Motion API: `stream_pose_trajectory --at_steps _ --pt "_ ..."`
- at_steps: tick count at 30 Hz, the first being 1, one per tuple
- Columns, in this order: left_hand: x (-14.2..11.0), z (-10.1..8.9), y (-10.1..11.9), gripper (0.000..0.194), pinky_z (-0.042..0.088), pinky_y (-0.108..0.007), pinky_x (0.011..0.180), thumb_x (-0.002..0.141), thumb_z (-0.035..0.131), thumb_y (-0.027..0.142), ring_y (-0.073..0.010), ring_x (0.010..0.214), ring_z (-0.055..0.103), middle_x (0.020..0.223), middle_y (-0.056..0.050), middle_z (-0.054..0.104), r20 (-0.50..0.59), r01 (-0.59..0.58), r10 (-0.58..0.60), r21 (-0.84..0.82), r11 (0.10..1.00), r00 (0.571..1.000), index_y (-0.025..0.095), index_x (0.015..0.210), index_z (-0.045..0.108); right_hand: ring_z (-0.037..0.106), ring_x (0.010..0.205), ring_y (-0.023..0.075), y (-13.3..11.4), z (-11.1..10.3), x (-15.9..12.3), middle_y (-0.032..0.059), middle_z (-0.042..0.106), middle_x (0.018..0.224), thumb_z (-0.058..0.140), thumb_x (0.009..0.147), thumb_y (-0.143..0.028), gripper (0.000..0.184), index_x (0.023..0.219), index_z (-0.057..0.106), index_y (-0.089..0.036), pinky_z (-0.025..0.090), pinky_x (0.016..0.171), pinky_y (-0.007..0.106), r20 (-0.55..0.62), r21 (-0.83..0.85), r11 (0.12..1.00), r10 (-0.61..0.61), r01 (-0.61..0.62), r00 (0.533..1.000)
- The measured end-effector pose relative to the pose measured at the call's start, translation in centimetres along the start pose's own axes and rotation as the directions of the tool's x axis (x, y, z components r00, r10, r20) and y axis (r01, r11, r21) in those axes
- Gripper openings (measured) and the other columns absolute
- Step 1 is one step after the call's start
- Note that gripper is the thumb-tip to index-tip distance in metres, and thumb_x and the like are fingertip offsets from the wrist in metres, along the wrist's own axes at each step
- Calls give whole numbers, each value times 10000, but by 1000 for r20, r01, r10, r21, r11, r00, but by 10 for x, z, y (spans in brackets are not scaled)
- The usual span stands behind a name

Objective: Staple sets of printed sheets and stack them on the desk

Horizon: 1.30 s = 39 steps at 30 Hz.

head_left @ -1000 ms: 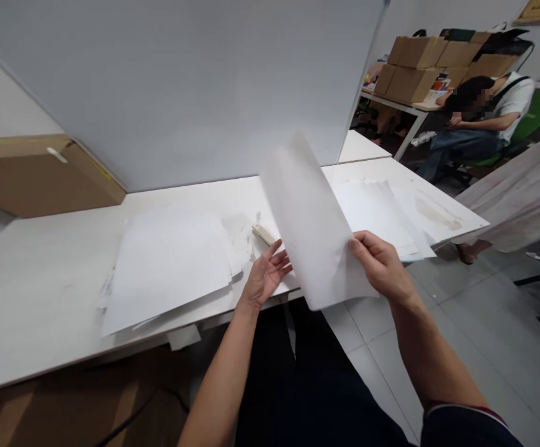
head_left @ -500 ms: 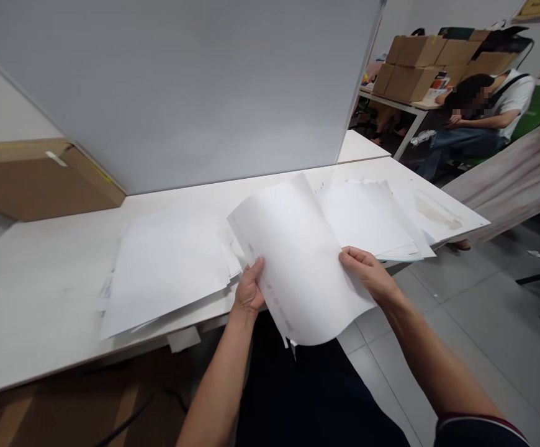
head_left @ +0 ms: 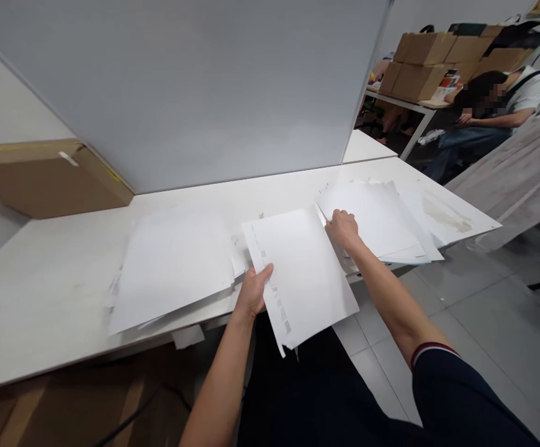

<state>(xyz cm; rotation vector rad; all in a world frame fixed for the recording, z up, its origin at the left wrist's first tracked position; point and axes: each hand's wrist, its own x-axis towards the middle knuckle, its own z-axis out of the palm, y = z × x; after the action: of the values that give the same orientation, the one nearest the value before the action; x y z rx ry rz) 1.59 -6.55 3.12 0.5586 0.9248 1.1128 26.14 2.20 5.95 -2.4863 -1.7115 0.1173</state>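
Observation:
My left hand grips a small batch of white paper sheets by the left edge, thumb on top. Faint print runs along that edge, and a lower corner is bent or torn. The batch tilts over the table's front edge, above my lap. My right hand is closed at the left edge of the right paper stack, fingers pinching paper there; how many sheets is hidden. To the left lies another paper stack, its sheets unevenly aligned and reaching to the table's front edge.
A white board stands along the back of the white table. At the left leans a cardboard box. Beyond the table's right end, a person sits bent forward near stacked cartons. Another person's light clothing shows at right.
My right hand has left the right edge of the held sheets and moved up to the right stack. The held sheets, curved before, now lie flatter and slightly lower.

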Motion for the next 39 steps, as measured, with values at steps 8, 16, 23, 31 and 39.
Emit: stream_pose_trajectory --at_steps 8,16,23,31,39 --pt "3 -4 -1 366 518 -418 901 608 776 213 -298 961 659 909 -140 725 24 2 -1 -49 999 1000 79 931 667 531 1038 284 5 -2 0 192 600 1113 495 876 -283 341 1133 565 -70 392 776 309 -15 -34 999 -28 27 1000" --pt "6 -6 -2 341 504 -432 923 654 741 219 -300 982 653 943 -154 717 41 10 -7 -61 998 999 79 955 661 598 905 255 15 -19 -6 202 623 1020 315 941 -223 355 1024 627 -74 382 702 306 -132 -39 999 -13 7 991" --pt "9 -6 -3 315 487 -416 945 743 677 282 -284 1011 643 955 -150 714 53 7 -3 -87 996 999 85 988 652 576 690 191 -17 -47 -95 132 621 855 268 973 -249 355 920 587 -103 344 583 272 -247 -78 946 -324 315 913" --pt "7 -2 -4 360 495 -357 917 796 614 414 -243 1002 646 906 -125 718 -35 -72 69 -85 994 997 89 944 657 609 670 191 -91 7 -164 99 604 813 334 924 -134 233 925 567 -128 401 542 259 -1 11 822 -569 569 822" --pt "4 2 -1 436 487 -331 913 751 633 498 -232 998 640 902 -119 715 3 -111 111 -52 992 994 96 918 664 609 692 197 -103 15 -177 97 605 851 351 896 -95 229 974 563 -131 443 574 280 52 90 785 -619 613 784"
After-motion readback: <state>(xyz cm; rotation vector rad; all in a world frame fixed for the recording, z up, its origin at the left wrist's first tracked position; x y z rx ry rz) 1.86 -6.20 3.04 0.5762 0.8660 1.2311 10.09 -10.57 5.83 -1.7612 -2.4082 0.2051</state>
